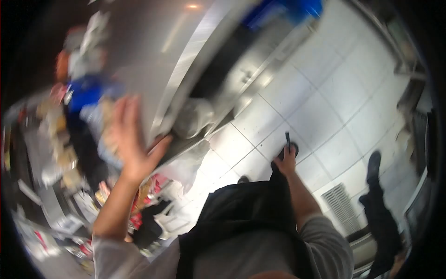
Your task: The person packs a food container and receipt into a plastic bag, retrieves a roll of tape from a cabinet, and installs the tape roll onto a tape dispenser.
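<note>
My left hand (134, 144) is raised at the left, blurred, with its fingers stretched up and the thumb apart; nothing shows in it. Behind it are a steel counter and a blue item (86, 93) among blurred packages. Low on the right, my right hand (286, 160) is closed around a small dark object (287, 138), which points upward over the tiled floor. What that object is, I cannot make out. A round metal bowl or pot (193, 118) sits to the right of my left hand.
White floor tiles (320, 111) run along the steel counter (153, 42). A floor drain grate (341, 207) lies at the lower right. Beside it, another person's dark-clad leg and shoe (374, 165) show. Bags and packages crowd the lower left.
</note>
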Demonstrator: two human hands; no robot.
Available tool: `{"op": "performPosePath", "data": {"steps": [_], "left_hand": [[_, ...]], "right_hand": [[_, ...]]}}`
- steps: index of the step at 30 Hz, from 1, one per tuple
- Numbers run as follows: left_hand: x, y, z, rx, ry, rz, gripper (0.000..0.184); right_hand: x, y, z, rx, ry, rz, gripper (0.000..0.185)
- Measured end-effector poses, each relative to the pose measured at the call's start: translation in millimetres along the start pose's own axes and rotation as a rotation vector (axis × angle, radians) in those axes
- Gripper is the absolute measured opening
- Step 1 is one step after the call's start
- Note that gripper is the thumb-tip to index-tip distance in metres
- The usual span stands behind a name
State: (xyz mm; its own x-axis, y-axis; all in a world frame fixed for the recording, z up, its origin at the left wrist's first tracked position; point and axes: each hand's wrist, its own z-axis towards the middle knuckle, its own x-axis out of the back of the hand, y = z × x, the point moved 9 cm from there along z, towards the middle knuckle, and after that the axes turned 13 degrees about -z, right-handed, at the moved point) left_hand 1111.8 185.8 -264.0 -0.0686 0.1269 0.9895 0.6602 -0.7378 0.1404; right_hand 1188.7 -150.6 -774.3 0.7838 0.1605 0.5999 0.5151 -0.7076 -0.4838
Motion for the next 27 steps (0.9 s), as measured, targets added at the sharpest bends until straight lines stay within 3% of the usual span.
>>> {"op": "performPosePath", "data": {"steps": [2,6,8,10,12,14,16,18,20,22,24,27], "left_hand": [[20.9,0.4,-5.1,0.022,0.131,-0.062,0.095],[48.9,-2.9,-35.0,-0.068,0.369,-0.233,0.089],[49.3,2.4,-66.6,-0.255,0.487,-0.167,0.084],[51.0,8.2,-119.6,-0.213,0.579,-0.361,0.077],[41.2,-1.7,-196.0,-0.075,0.638,-0.675,0.074],[3.9,-12.2,-268.3,0.081,0.553,-0.763,0.072],[-54.0,-28.2,-349.8,0.209,0.249,-0.673,0.071],[-127.8,-68.6,-428.7,0.397,-0.014,-0.612,0.070],[-165.6,-119.9,-513.4,0.859,-0.189,-0.596,0.065],[-168.8,-163.4,-578.2,1.211,-0.151,-0.585,0.064],[-166.4,-196.2,-623.9,1.373,0.028,-0.760,0.061],[-171.2,-235.7,-672.3,1.515,0.281,-0.763,0.049]], "right_hand": [[62.9,-58.9,-65.4,0.255,0.188,0.012,0.075],[186.7,-173.7,-173.4,0.407,0.298,0.116,0.066],[227.1,-237.3,-217.9,0.477,0.358,0.130,0.065],[255.8,-295.4,-261.0,0.611,0.498,0.061,0.063],[267.7,-360.6,-300.4,0.771,0.550,0.017,0.059],[257.8,-427.7,-325.7,0.976,0.509,-0.059,0.050],[225.2,-494.3,-354.2,1.218,0.522,-0.117,0.041],[179.9,-556.4,-368.5,1.389,0.439,-0.227,0.043],[139.2,-614.1,-380.8,1.488,0.398,-0.322,0.041],[103.5,-658.9,-372.8,1.517,0.386,-0.421,0.039],[76.8,-692.3,-362.6,1.485,0.463,-0.518,0.038],[47.5,-725.0,-363.7,1.466,0.661,-0.616,0.038]]}}
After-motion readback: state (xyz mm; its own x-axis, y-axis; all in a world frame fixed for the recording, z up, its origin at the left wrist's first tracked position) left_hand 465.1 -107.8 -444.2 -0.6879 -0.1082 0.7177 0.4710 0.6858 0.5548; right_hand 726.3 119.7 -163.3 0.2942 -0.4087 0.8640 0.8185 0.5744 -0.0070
